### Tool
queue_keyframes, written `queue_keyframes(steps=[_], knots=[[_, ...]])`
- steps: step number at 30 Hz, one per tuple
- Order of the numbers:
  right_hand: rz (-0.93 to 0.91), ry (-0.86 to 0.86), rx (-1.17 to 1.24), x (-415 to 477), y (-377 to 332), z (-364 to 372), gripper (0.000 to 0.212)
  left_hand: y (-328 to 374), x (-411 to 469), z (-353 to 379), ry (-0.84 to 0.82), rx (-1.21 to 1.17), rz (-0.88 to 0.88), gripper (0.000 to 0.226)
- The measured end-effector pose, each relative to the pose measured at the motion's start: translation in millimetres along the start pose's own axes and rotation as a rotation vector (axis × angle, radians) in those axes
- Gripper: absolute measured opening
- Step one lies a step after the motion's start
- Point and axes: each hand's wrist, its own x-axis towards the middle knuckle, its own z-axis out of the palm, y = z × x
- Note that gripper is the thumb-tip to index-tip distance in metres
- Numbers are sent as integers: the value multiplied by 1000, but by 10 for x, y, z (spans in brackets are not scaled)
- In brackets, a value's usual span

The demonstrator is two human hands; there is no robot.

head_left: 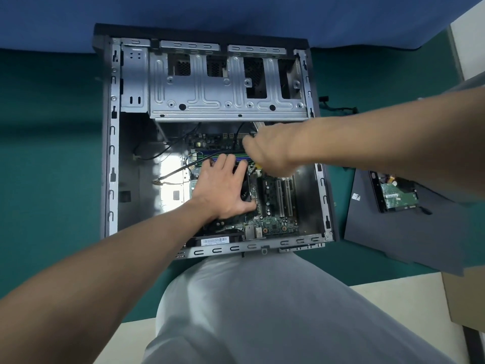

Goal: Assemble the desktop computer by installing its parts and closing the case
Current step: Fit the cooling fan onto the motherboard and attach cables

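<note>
The cooler fan sits on the motherboard inside the open case on the worktop. If the left hand presses unevenly, the fan could tilt and strain the board. A slipping tool could gouge it. The left grip is released, fingers spread flat on the fan. The right hand hovers just beyond, blurred. It may be pinching something yellow, but I cannot tell its grip.

case grey | motherboard green | mat teal | side panel black
</note>
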Motion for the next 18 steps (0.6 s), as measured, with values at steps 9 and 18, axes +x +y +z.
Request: queue_keyframes(steps=[9,18], knots=[[-211,358,-287,-86,71,266,27,17,2,4,-11,-6,1,93],[237,-40,730,-21,138,131,17,7,-6,-16,-6,-10,1,91]])
